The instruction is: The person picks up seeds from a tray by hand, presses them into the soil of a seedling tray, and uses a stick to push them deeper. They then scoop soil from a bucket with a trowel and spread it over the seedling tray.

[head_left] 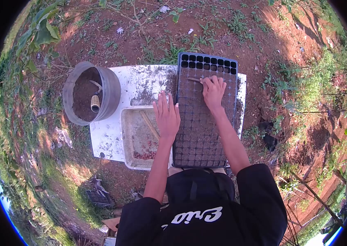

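A black seedling tray (222, 58) lies lengthwise in front of me. Dark soil fills most of its cells, while the far rows look hollow. My right hand (213, 93) is over the tray's upper part, fingers pinched on a short thin stick (194, 79) that points left across the soil. My left hand (167, 119) has its fingers stretched out, palm down, beside the tray's left edge and above the right side of a pale plastic basket (129, 163). Inside the basket are small reddish seeds (144, 155) and a flat wooden strip (150, 125).
A grey bucket (113, 87) of soil stands at the left, with a hand tool (95, 101) in it. Tray and basket rest on a white board (104, 141) smeared with soil. Weedy red ground surrounds it, and a dark tray (98, 197) lies at lower left.
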`<state>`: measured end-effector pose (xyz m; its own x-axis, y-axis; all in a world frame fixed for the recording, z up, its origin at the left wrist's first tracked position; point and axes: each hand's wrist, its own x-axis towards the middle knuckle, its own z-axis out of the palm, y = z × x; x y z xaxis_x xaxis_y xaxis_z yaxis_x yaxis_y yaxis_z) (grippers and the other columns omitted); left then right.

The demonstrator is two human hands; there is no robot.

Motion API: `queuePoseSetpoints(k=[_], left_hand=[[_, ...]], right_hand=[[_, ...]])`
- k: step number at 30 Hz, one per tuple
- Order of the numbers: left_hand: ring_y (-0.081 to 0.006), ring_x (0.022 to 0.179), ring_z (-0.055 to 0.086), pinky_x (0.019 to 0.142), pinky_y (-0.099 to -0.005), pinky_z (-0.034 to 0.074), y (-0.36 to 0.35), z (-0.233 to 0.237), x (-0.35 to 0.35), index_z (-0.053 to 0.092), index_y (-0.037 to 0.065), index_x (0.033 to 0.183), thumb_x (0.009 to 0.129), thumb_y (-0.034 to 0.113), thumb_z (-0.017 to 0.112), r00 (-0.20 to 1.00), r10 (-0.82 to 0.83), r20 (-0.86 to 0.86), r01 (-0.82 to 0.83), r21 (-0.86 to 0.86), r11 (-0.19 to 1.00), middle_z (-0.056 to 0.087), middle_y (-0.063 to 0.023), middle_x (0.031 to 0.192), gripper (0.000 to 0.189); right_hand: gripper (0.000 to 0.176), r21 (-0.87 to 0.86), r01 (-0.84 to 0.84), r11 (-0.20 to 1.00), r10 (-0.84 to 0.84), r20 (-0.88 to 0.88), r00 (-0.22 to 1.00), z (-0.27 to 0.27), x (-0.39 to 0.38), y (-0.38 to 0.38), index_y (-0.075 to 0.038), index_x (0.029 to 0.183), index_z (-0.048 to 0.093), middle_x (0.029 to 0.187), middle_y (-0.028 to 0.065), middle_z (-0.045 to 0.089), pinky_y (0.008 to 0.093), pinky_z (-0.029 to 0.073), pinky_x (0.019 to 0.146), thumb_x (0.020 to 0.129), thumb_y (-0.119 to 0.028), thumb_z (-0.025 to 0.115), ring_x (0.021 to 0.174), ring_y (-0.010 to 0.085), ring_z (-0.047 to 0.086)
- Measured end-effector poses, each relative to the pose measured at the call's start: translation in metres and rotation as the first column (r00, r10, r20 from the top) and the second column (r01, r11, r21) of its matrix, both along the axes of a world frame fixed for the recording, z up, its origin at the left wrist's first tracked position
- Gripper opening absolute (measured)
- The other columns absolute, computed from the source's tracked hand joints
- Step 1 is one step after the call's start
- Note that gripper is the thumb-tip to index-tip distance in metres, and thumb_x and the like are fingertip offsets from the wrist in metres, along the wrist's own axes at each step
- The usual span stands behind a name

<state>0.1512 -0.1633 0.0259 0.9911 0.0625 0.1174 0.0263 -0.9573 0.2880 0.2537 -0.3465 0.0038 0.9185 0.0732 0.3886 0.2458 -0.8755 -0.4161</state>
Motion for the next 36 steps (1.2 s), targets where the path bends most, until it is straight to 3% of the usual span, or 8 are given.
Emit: queuePoseSetpoints(k=[8, 12, 16, 22, 24, 32, 34, 36], left_hand=[[-0.0323, 0.144, 0.033, 0.121, -0.0506, 0.019, 0.003, 0.002, -0.002, 0.056, 0.001, 0.134, 0.090, 0.010, 0.057, 0.998, -0.035, -0.057, 0.038, 0.045, 0.998, 0.032, -0.0178, 0.157, 0.044], [-0.0297, 0.143, 0.035, 0.121, -0.0506, 0.020, 0.003, 0.000, -0.003, 0.057, 0.004, 0.133, 0.082, 0.002, 0.060, 0.998, -0.033, -0.053, 0.035, 0.035, 0.999, 0.032, -0.0152, 0.158, 0.051], [-0.0261, 0.140, 0.039, 0.121, -0.0503, 0.020, 0.005, 0.001, -0.004, 0.054, 0.006, 0.137, 0.078, -0.004, 0.062, 0.998, -0.042, -0.056, 0.040, -0.040, 0.998, 0.032, -0.0132, 0.158, 0.061], [-0.0266, 0.137, 0.042, 0.122, -0.0496, 0.018, 0.005, -0.002, -0.004, 0.050, 0.006, 0.142, 0.076, -0.008, 0.062, 0.998, -0.046, -0.053, 0.043, -0.056, 0.998, 0.031, -0.0125, 0.158, 0.069], [-0.0262, 0.137, 0.042, 0.122, -0.0494, 0.018, 0.005, 0.003, -0.006, 0.049, 0.006, 0.142, 0.075, -0.008, 0.062, 0.996, -0.059, -0.069, 0.054, -0.072, 0.996, 0.032, -0.0126, 0.158, 0.069], [-0.0246, 0.137, 0.042, 0.122, -0.0500, 0.017, 0.004, 0.002, -0.005, 0.047, 0.006, 0.144, 0.075, -0.010, 0.061, 0.997, -0.060, -0.049, 0.052, -0.149, 0.988, 0.036, -0.0129, 0.155, 0.073], [-0.0231, 0.132, 0.047, 0.122, -0.0503, 0.017, 0.003, 0.002, -0.004, 0.047, 0.008, 0.143, 0.085, -0.009, 0.051, 0.999, -0.027, -0.033, 0.021, -0.183, 0.983, 0.041, -0.0103, 0.152, 0.061], [-0.0240, 0.132, 0.047, 0.122, -0.0504, 0.018, 0.003, 0.003, -0.004, 0.047, 0.007, 0.144, 0.083, -0.009, 0.054, 0.999, -0.030, -0.031, 0.024, -0.172, 0.985, 0.041, -0.0113, 0.153, 0.064]], right_hand=[[0.003, -0.013, 0.048, 0.999, -0.047, 0.055, 0.997, -0.007, 0.071, 0.006, -0.015, 0.088, 0.071, 0.085, 0.0009, 0.055, 0.0400, 0.033, 0.075, 0.085, -0.016, 0.069, 0.085, 0.0238, 0.049], [0.003, 0.038, 0.071, 0.997, -0.072, 0.030, 0.997, -0.003, 0.061, 0.009, -0.015, 0.087, 0.071, 0.084, 0.0013, 0.057, 0.0403, 0.033, 0.076, 0.085, -0.016, 0.069, 0.085, 0.0243, 0.049], [0.010, 0.155, -0.067, 0.986, 0.071, -0.020, 0.997, 0.021, -0.023, 0.014, -0.015, 0.091, 0.073, 0.084, 0.0021, 0.056, 0.0388, 0.034, 0.076, 0.083, -0.009, 0.070, 0.086, 0.0240, 0.050], [0.025, 0.134, -0.275, 0.952, 0.302, -0.274, 0.913, 0.035, -0.189, 0.005, -0.015, 0.101, 0.072, 0.089, 0.0009, 0.057, 0.0393, 0.036, 0.080, 0.079, -0.003, 0.068, 0.091, 0.0227, 0.051], [0.027, 0.099, -0.266, 0.959, 0.284, -0.292, 0.913, 0.029, -0.209, 0.004, -0.015, 0.101, 0.072, 0.090, 0.0012, 0.057, 0.0395, 0.037, 0.080, 0.078, -0.002, 0.068, 0.092, 0.0228, 0.052], [0.028, 0.005, -0.141, 0.990, 0.140, -0.177, 0.974, 0.017, -0.128, 0.016, -0.015, 0.101, 0.073, 0.088, 0.0024, 0.055, 0.0392, 0.037, 0.080, 0.076, -0.002, 0.067, 0.089, 0.0233, 0.051], [0.018, 0.001, -0.096, 0.995, 0.096, -0.104, 0.990, 0.015, -0.098, 0.018, -0.015, 0.093, 0.072, 0.086, 0.0013, 0.055, 0.0375, 0.035, 0.077, 0.081, -0.004, 0.068, 0.087, 0.0224, 0.050], [0.016, -0.006, -0.081, 0.997, 0.080, -0.069, 0.994, 0.011, -0.071, 0.020, -0.015, 0.092, 0.072, 0.085, 0.0014, 0.054, 0.0375, 0.035, 0.076, 0.081, -0.004, 0.068, 0.086, 0.0224, 0.050]])
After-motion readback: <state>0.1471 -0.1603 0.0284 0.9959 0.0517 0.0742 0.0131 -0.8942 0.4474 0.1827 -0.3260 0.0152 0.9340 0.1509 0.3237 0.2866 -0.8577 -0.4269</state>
